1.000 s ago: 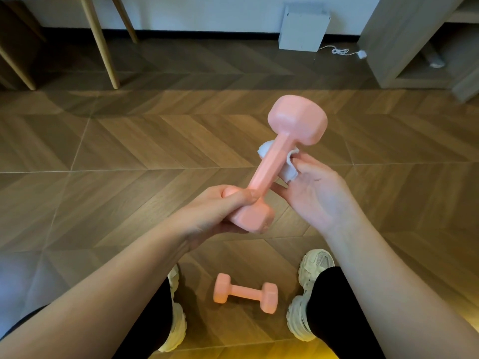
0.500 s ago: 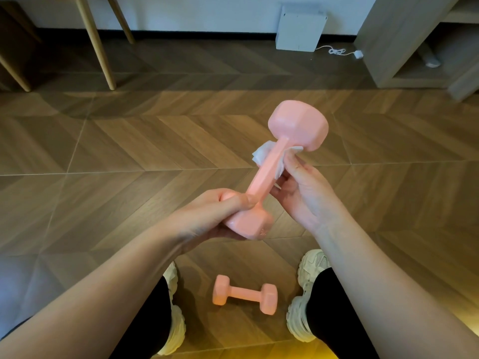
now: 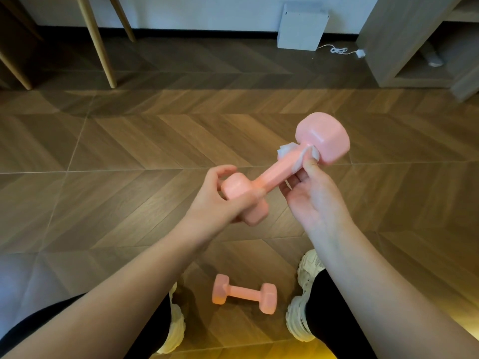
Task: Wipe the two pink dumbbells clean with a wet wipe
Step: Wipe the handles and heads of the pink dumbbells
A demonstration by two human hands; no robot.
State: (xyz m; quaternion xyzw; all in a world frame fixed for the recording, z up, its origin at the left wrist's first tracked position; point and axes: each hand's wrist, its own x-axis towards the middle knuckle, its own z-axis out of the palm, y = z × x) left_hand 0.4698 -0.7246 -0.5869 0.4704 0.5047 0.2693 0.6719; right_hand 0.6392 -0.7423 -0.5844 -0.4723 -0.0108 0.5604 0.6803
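A pink dumbbell (image 3: 274,174) is held in the air, tilted with its far head up and to the right. My left hand (image 3: 220,200) grips its near head from the left. My right hand (image 3: 311,195) pinches a white wet wipe (image 3: 298,156) wrapped round the top of the handle, just under the far head. A second pink dumbbell (image 3: 243,294) lies on the wooden floor (image 3: 129,151) between my feet.
My two white shoes (image 3: 303,294) stand either side of the lying dumbbell. Wooden furniture legs (image 3: 98,42) are at the far left. A white box (image 3: 300,27) with a cable leans on the wall, and a shelf unit (image 3: 404,40) stands at the far right.
The held dumbbell has tilted flatter and swung right. My right hand slid the wipe up the handle to the far head. My left hand shifted its grip on the near head.
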